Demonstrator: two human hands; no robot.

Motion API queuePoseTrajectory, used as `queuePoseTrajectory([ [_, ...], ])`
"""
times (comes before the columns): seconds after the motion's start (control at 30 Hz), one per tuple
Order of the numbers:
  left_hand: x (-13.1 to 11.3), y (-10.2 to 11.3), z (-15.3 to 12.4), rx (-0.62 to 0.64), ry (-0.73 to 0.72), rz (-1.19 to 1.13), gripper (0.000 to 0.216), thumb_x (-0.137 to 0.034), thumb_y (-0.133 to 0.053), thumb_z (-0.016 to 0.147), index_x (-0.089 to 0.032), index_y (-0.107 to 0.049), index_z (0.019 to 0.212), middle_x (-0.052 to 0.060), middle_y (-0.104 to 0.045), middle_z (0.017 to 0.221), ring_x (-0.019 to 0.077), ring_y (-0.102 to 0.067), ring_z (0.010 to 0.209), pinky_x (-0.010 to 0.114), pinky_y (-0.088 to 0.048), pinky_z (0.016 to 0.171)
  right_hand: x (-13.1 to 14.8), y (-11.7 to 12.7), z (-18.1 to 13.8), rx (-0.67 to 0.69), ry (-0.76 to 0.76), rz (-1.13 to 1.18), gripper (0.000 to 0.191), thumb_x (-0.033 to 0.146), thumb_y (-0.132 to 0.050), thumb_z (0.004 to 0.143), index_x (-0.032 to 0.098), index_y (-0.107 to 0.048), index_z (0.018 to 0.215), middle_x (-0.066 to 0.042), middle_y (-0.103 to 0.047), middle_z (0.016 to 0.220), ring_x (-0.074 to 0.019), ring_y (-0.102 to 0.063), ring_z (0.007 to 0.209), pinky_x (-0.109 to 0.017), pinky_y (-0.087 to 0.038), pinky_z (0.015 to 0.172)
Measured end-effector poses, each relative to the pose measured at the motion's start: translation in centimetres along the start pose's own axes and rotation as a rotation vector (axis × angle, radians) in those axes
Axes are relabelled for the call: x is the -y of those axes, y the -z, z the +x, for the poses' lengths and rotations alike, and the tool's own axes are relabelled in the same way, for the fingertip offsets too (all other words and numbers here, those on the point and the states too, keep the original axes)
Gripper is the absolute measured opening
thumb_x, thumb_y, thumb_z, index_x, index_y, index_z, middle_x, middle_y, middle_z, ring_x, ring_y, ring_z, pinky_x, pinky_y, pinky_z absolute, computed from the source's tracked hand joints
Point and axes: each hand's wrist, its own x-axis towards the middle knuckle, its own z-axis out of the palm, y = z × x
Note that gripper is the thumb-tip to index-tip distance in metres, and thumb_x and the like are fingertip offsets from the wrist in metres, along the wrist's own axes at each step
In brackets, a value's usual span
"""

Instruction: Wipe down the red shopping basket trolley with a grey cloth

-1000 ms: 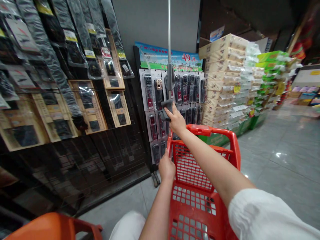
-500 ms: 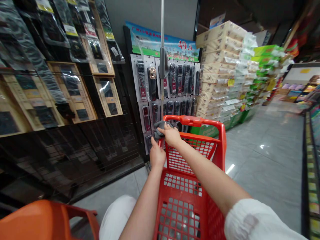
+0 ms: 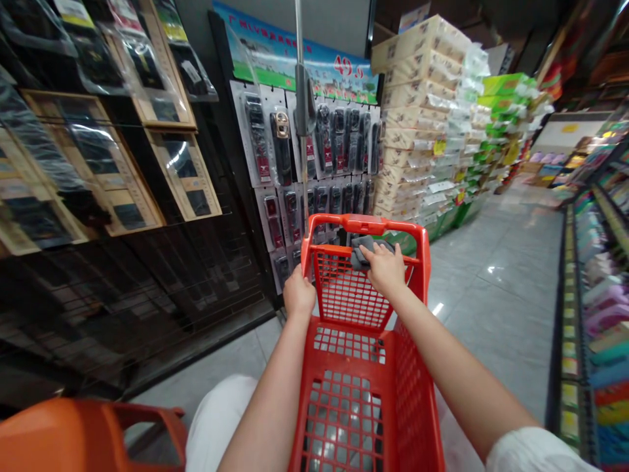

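Observation:
A red plastic shopping cart with grid walls stands right in front of me. My left hand is closed around the left side of its frame, just below the handle. A dark grey cloth lies under the fingers of my right hand, which presses it on the top edge of the grid panel behind the handle. Part of the cloth is hidden by that hand. A metal pole with a grey plastic piece rises beyond the left corner of the handle.
Packaged belts hang on a display ahead, and boxed goods hang on the left wall. Stacked cartons stand beyond the cart. An orange stool is at lower left; a stocked shelf runs along the right.
My right hand has moved right with the cloth, from the cart's left corner to the panel's top edge. My left hand has closed on the left side of the frame. The view has shifted slightly.

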Motion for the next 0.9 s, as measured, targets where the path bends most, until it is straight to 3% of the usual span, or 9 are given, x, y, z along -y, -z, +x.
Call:
queuePoseTrajectory([
  [0.23, 0.1, -0.1, 0.2, 0.024, -0.007, 0.044, 0.044, -0.01, -0.046, 0.087, -0.02, -0.062, 0.126, 0.012, -0.075, 0.103, 0.0258, -0.07, 0.097, 0.029, -0.05, 0.078, 9.2, -1.2, 3.6, 0.038, 0.029, 0.023, 0.051, 0.024, -0.043, 0.091, 0.024, -0.048, 0.141, -0.017, -0.059, 0.127, -0.0338, -0.048, 0.125, -0.06, -0.017, 0.109],
  [0.37, 0.2, -0.1, 0.4, 0.03, -0.026, 0.086, 0.044, -0.01, -0.044, 0.088, -0.019, -0.059, 0.129, 0.014, -0.074, 0.103, 0.0272, -0.07, 0.096, 0.03, -0.049, 0.075, 11.0, -1.9, 4.3, 0.002, 0.118, 0.037, 0.051, 0.024, -0.035, 0.095, 0.026, -0.044, 0.145, -0.015, -0.057, 0.13, -0.0318, -0.046, 0.125, -0.058, -0.017, 0.11],
  [0.53, 0.1, 0.1, 0.5, 0.038, -0.011, 0.073, 0.042, -0.01, -0.045, 0.088, -0.019, -0.059, 0.127, 0.013, -0.073, 0.104, 0.0275, -0.07, 0.096, 0.03, -0.048, 0.072, 7.7, -1.9, 2.7, 0.012, 0.21, -0.028, 0.052, 0.022, -0.03, 0.098, 0.032, -0.037, 0.148, -0.012, -0.045, 0.147, -0.0301, -0.04, 0.136, -0.053, -0.018, 0.113],
  [0.77, -0.1, 0.2, 0.4, 0.04, -0.035, 0.06, 0.041, -0.009, -0.044, 0.088, -0.018, -0.06, 0.125, 0.013, -0.073, 0.105, 0.027, -0.069, 0.098, 0.03, -0.048, 0.075, -0.5, -0.7, -1.0, 0.04, 0.004, -0.149, 0.053, 0.016, -0.029, 0.097, 0.027, -0.038, 0.149, -0.016, -0.043, 0.15, -0.0321, -0.039, 0.139, -0.053, -0.022, 0.113],
  [0.9, 0.0, 0.1, 0.5, 0.046, -0.044, 0.05, 0.038, -0.011, -0.045, 0.088, -0.018, -0.061, 0.121, 0.013, -0.073, 0.105, 0.0266, -0.069, 0.099, 0.03, -0.048, 0.076, -2.8, -0.3, -2.0, 0.073, -0.123, -0.153, 0.057, 0.013, -0.033, 0.095, 0.027, -0.035, 0.15, -0.016, -0.039, 0.154, -0.0321, -0.037, 0.141, -0.053, -0.026, 0.112],
])
